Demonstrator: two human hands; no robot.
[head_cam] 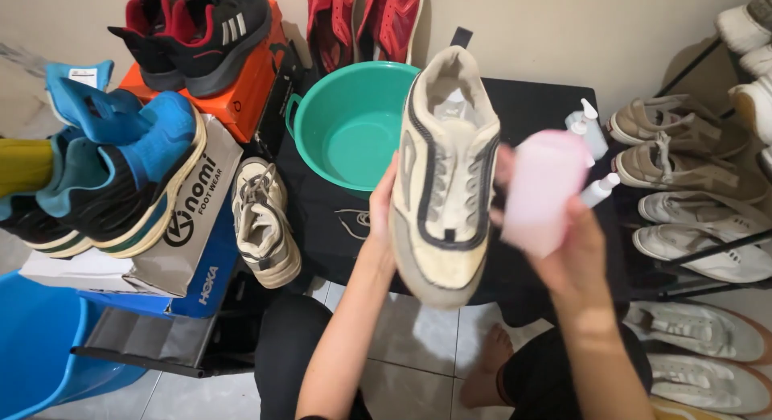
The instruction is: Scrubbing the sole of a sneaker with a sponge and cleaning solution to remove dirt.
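My left hand [381,219] grips a cream sneaker [444,170] with dark trim by its side and holds it up, toe towards me, over the black table [531,106]. The sneaker has no laces in it. My right hand [567,247] is closed on a pink, blurred object [543,191] just right of the sneaker; I cannot tell what it is. A loose lace [354,220] lies on the table by my left hand.
A teal basin [346,130] sits on the table behind the sneaker. White bottles [591,130] stand at the table's right. A second cream sneaker [264,223] leans left of the table. Shoe boxes with blue and black sneakers fill the left; a rack of pale shoes [691,187] fills the right.
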